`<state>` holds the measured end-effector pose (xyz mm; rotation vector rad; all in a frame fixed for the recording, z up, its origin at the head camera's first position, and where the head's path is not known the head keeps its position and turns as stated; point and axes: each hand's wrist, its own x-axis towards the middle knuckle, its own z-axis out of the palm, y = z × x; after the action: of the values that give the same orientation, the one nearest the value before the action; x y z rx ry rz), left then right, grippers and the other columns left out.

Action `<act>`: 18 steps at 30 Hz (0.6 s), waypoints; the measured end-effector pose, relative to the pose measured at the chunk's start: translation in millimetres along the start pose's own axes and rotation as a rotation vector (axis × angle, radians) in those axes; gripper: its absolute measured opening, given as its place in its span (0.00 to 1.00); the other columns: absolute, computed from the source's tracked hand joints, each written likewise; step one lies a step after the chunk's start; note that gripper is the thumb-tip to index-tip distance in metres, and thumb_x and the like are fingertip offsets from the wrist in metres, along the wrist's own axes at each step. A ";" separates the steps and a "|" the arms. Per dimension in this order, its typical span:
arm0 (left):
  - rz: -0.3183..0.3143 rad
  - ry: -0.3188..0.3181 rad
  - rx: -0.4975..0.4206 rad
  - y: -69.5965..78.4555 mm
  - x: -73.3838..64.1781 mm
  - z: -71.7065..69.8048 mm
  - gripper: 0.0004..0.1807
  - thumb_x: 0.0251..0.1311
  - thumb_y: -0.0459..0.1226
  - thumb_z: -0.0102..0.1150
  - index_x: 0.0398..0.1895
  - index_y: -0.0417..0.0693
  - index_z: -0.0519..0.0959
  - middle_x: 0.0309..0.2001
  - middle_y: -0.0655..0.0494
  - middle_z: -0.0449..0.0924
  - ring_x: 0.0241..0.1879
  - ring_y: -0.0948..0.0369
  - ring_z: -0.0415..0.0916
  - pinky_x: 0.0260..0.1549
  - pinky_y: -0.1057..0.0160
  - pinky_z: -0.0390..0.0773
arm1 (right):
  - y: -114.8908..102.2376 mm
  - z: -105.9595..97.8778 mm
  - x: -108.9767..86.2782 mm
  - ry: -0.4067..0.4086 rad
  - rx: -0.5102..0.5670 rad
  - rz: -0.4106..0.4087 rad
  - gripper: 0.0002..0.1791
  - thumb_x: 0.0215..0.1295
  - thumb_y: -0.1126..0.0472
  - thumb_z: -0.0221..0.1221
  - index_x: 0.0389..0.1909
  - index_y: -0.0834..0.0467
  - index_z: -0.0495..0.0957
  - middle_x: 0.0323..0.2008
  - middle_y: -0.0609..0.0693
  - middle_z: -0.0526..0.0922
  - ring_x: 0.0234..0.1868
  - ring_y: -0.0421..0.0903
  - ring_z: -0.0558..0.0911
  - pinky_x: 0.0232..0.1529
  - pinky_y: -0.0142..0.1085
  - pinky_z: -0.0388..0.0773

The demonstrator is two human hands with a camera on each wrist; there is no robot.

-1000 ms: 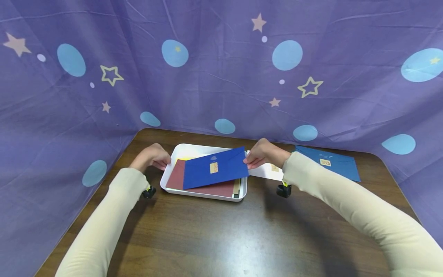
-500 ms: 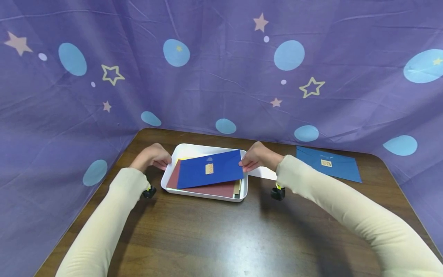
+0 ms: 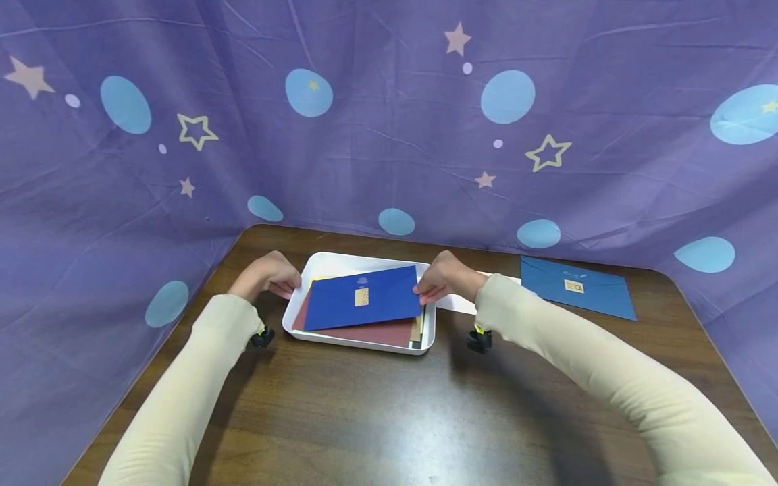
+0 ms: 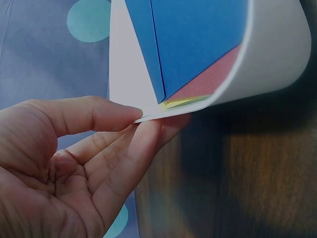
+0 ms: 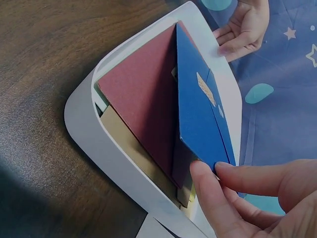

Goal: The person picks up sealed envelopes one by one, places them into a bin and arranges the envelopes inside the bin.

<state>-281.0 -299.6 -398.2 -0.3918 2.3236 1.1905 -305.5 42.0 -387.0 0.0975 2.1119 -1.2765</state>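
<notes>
My right hand point(image 3: 446, 277) pinches the right end of a blue envelope point(image 3: 331, 304) with a patterned tan sticker. In the right wrist view the blue envelope point(image 5: 200, 104) slants, its held end raised over the stack while its far end meets the pile. Thumb and fingers of my left hand point(image 4: 84, 144) pinch the left rim of a white tray point(image 3: 358, 345). Inside the tray, under the blue envelope, lies a dark red envelope point(image 5: 141, 89), with a tan one point(image 5: 133, 148) and a bit of yellow point(image 4: 185, 101) showing beneath.
Right of the tray a white envelope point(image 3: 457, 304) lies on the wooden table point(image 3: 340, 418), partly hidden by my right hand. Farther right is a teal-blue envelope point(image 3: 598, 293) with a cream sticker. A purple curtain point(image 3: 377, 155) hangs behind the table.
The right hand has moved left and slightly down with the blue envelope, which now sits farther over the tray. The left hand stays on the tray's rim.
</notes>
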 end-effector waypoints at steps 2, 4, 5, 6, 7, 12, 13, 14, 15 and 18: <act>0.002 -0.001 0.000 -0.3 0.3 0.2 0.03 0.52 0.23 0.53 0.28 0.31 0.77 0.20 0.53 0.76 0.19 0.64 0.78 0.25 0.70 0.88 | -0.7 1.6 0.4 0.004 0.001 0.006 0.02 0.58 0.76 0.66 0.31 0.71 0.82 0.17 0.55 0.84 0.18 0.44 0.84 0.31 0.34 0.91; 0.002 0.001 -0.001 -0.5 0.9 0.4 0.04 0.52 0.24 0.53 0.29 0.30 0.77 0.20 0.53 0.76 0.19 0.64 0.78 0.25 0.70 0.88 | -0.9 2.9 1.3 0.007 -0.003 0.013 0.03 0.58 0.76 0.66 0.32 0.72 0.82 0.17 0.55 0.84 0.19 0.44 0.85 0.33 0.36 0.91; 0.002 0.001 -0.001 -0.7 1.2 0.4 0.04 0.52 0.24 0.52 0.29 0.30 0.77 0.20 0.53 0.76 0.19 0.64 0.78 0.25 0.70 0.88 | -1.1 3.5 1.5 0.008 -0.007 0.018 0.03 0.58 0.76 0.66 0.32 0.72 0.82 0.17 0.55 0.84 0.19 0.44 0.85 0.35 0.36 0.92; 0.002 0.002 0.001 -0.9 1.5 0.4 0.04 0.52 0.24 0.52 0.30 0.29 0.77 0.20 0.53 0.76 0.19 0.64 0.78 0.25 0.70 0.88 | -1.2 4.0 2.2 0.009 -0.010 0.020 0.03 0.58 0.76 0.66 0.33 0.72 0.82 0.17 0.55 0.84 0.19 0.44 0.85 0.36 0.37 0.92; 0.000 0.004 0.003 -1.1 2.2 0.3 0.04 0.52 0.24 0.52 0.30 0.30 0.77 0.20 0.54 0.76 0.19 0.64 0.78 0.25 0.70 0.88 | -1.4 4.3 2.8 0.010 -0.015 0.022 0.04 0.58 0.76 0.66 0.33 0.73 0.82 0.17 0.55 0.84 0.19 0.44 0.85 0.37 0.37 0.92; -0.004 0.010 0.006 -0.7 2.7 0.3 0.04 0.52 0.24 0.53 0.29 0.31 0.77 0.20 0.54 0.76 0.20 0.64 0.78 0.26 0.70 0.89 | -2.7 6.4 4.2 0.021 -0.041 0.026 0.06 0.57 0.76 0.66 0.36 0.74 0.83 0.18 0.56 0.84 0.19 0.45 0.85 0.37 0.38 0.92; -0.006 0.010 0.005 -0.8 2.8 0.1 0.04 0.52 0.24 0.53 0.29 0.31 0.77 0.20 0.54 0.76 0.20 0.64 0.78 0.26 0.70 0.89 | -2.7 6.8 4.5 0.022 -0.045 0.025 0.06 0.57 0.76 0.66 0.36 0.74 0.83 0.19 0.56 0.84 0.19 0.45 0.85 0.37 0.38 0.92; -0.007 0.010 0.004 -0.7 2.8 0.1 0.04 0.52 0.24 0.52 0.29 0.31 0.77 0.21 0.54 0.76 0.20 0.64 0.78 0.26 0.70 0.89 | -2.5 7.2 4.9 0.022 -0.046 0.025 0.06 0.57 0.76 0.66 0.35 0.74 0.83 0.19 0.56 0.84 0.19 0.45 0.85 0.37 0.38 0.92; -0.008 0.010 0.002 -0.6 2.7 0.1 0.04 0.52 0.24 0.52 0.29 0.31 0.77 0.21 0.54 0.76 0.20 0.64 0.78 0.26 0.70 0.89 | -2.3 7.4 5.2 0.022 -0.046 0.024 0.06 0.56 0.76 0.66 0.35 0.74 0.83 0.19 0.57 0.85 0.19 0.45 0.85 0.38 0.39 0.92; -0.009 0.010 0.003 -0.6 2.8 -0.1 0.04 0.52 0.24 0.53 0.30 0.30 0.77 0.21 0.54 0.76 0.20 0.64 0.78 0.27 0.69 0.89 | -1.6 8.4 5.9 0.021 -0.042 0.023 0.06 0.56 0.77 0.66 0.34 0.74 0.83 0.19 0.58 0.85 0.19 0.45 0.85 0.41 0.40 0.92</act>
<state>-283.1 -300.1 -400.1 -0.4087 2.3295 1.1836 -306.5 32.8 -391.8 0.1174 2.1481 -1.2217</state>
